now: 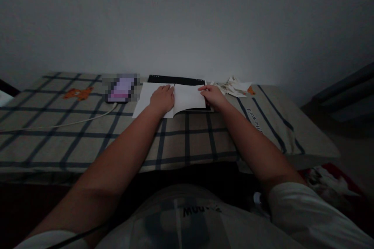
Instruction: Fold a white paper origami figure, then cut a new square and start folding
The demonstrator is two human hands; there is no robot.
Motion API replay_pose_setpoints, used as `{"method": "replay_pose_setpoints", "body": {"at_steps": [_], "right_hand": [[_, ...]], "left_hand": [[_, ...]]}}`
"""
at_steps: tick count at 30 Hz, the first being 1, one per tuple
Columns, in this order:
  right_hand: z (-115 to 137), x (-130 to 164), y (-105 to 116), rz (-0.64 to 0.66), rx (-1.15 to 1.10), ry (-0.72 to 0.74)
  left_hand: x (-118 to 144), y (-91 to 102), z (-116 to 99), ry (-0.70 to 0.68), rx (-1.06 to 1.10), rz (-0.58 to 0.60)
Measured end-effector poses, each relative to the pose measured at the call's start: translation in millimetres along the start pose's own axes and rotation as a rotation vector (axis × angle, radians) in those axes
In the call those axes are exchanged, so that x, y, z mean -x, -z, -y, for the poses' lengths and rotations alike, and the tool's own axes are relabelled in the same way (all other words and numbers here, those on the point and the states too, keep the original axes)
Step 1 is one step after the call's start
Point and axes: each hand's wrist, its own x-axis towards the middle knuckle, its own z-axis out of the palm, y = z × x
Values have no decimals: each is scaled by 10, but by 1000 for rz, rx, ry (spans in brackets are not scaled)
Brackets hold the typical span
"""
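A sheet of white paper (190, 96) is folded or creased down its middle, its right half curving up off a black board (177, 80) with small white marks along its far edge. The paper's left half (142, 103) lies flat on the table. My left hand (163, 98) rests on it near the crease, fingers stretched out flat. My right hand (214, 96) pinches the right edge of the paper between thumb and fingers, just above the board.
A phone (121, 87) with a lit, blurred screen lies left, its white cable (84, 121) running off the left side. Crumpled paper scraps (233, 86) sit beyond my right hand. A checked cloth (187, 140) covers the table, against a grey wall.
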Motion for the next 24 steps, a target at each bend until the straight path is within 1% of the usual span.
{"method": "replay_pose_setpoints", "body": {"at_steps": [4, 7, 11, 16, 18, 21, 24], "right_hand": [[-28, -22, -2, 19, -9, -2], [-13, -3, 0, 43, -6, 3], [38, 51, 9, 40, -4, 10], [99, 99, 46, 30, -15, -6], [125, 114, 68, 44, -56, -5], [157, 128, 85, 76, -142, -7], [146, 110, 64, 62, -134, -9]], "left_hand": [[9, 24, -21, 38, -3, 11], [14, 46, -33, 41, -10, 25], [2, 37, -20, 31, -15, 33], [-21, -7, 0, 22, -8, 18], [-23, -12, -5, 12, -3, 11], [-16, 5, -19, 8, 1, 6], [-3, 39, -20, 44, 48, -26]]}}
